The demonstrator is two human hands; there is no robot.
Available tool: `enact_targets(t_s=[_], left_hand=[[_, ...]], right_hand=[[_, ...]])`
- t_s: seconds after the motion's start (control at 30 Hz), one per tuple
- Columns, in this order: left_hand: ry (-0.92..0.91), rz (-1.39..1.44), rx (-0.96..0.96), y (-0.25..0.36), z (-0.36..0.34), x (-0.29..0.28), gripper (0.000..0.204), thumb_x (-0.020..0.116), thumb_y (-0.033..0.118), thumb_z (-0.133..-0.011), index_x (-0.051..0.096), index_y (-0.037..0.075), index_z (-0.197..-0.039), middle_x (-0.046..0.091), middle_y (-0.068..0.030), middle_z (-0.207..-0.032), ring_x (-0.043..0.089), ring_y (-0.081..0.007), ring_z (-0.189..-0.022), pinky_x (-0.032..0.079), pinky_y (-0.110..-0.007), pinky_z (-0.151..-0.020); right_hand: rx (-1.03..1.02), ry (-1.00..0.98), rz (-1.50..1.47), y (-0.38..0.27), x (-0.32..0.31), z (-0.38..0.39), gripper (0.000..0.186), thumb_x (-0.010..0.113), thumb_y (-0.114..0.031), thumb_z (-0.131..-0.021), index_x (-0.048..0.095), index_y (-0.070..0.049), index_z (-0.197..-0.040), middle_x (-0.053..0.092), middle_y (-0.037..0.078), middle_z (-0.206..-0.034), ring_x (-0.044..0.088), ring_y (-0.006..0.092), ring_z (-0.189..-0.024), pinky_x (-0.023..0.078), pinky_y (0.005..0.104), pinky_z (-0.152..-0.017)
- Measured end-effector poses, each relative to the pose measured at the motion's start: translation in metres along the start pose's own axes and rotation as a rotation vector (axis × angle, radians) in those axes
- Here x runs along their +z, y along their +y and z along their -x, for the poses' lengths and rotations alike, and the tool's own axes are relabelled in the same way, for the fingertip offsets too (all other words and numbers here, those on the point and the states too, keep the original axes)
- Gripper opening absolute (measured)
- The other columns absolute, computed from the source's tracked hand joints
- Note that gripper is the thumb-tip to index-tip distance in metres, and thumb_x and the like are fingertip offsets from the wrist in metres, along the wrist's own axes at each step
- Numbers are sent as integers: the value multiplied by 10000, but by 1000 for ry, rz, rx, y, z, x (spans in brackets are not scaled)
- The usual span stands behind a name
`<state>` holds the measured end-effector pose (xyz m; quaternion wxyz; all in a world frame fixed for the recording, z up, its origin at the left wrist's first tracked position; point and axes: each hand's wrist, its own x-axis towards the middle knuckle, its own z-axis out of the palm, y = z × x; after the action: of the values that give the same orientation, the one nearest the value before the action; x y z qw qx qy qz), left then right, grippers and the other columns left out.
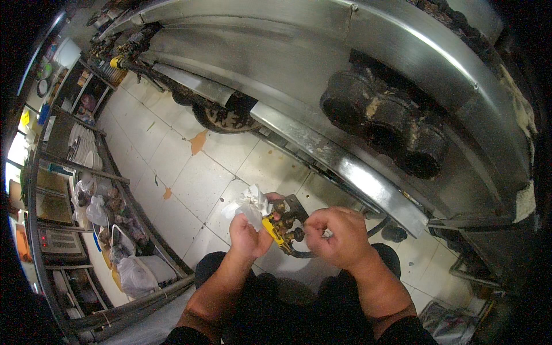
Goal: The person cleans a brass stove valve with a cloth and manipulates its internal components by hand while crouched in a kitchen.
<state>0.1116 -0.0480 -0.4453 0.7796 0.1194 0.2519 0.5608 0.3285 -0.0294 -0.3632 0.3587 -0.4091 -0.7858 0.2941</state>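
Note:
My left hand [247, 237] is closed around a crumpled white tissue [253, 202], to the left of a dark, grimy gas valve assembly [282, 210]. The assembly has brassy fittings, a round black knob [298, 234] and a yellow part [275, 233] that my left fingers lie against. A dark hose [305, 253] leads off its lower end toward the right. My right hand [338, 234] is just right of the knob with fingers curled in a pinch. What sits between those fingertips is hidden.
A steel stove body [270, 40] with blackened round burners [382, 118] runs across the top and right. Along it goes a shiny steel rail [339, 164]. At left stands a metal rack [152, 233] with plates [84, 144] and bagged goods [144, 273]. Orange scraps [198, 142] lie on the tiles.

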Motion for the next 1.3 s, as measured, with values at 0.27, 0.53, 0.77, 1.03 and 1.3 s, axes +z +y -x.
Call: enact_targets(t_s=[0.27, 0.53, 0.77, 1.03, 1.3], left_hand=[[35, 8, 11, 0, -1, 1, 537, 446, 391, -937, 554, -3, -1284, 651, -99, -1005, 641, -250, -933, 519, -395, -812], [33, 10, 11, 0, -1, -3, 562, 448, 412, -933, 548, -5, -1295, 648, -87, -965, 637, -248, -910, 516, -393, -800], [6, -8, 18, 0, -2, -7, 574, 456, 415, -930, 543, -14, -1301, 646, -83, -979, 633, -235, -919, 514, -381, -795], [19, -129, 23, 0, -2, -6, 609, 544, 350, -817, 536, -23, -1299, 645, -118, -1057, 627, -226, -986, 498, -364, -912], [17, -67, -25, 8, 9, 14, 631, 539, 308, -794, 520, -40, -1320, 640, -150, -1103, 620, -264, -1042, 475, -395, -972]], right_hand=[[26, -94, -60, 2, -3, 1, 151, 752, -75, -774, 664, -76, -896, 689, 91, -748, 703, 258, -691, 550, 348, -659], [212, -50, 4, 3, -5, 4, 167, 717, -88, -825, 674, -69, -985, 721, 118, -816, 733, 267, -756, 562, 352, -690], [239, -66, 40, 7, -5, 1, 181, 705, -89, -845, 681, -64, -1023, 727, 129, -862, 730, 300, -799, 565, 378, -719], [164, -5, 171, 2, 4, -12, 154, 706, -83, -844, 695, -81, -998, 722, 132, -906, 699, 336, -817, 545, 405, -725], [248, -46, 132, -13, 6, -23, 130, 713, -111, -857, 700, -91, -985, 723, 126, -898, 689, 341, -829, 528, 421, -754]])
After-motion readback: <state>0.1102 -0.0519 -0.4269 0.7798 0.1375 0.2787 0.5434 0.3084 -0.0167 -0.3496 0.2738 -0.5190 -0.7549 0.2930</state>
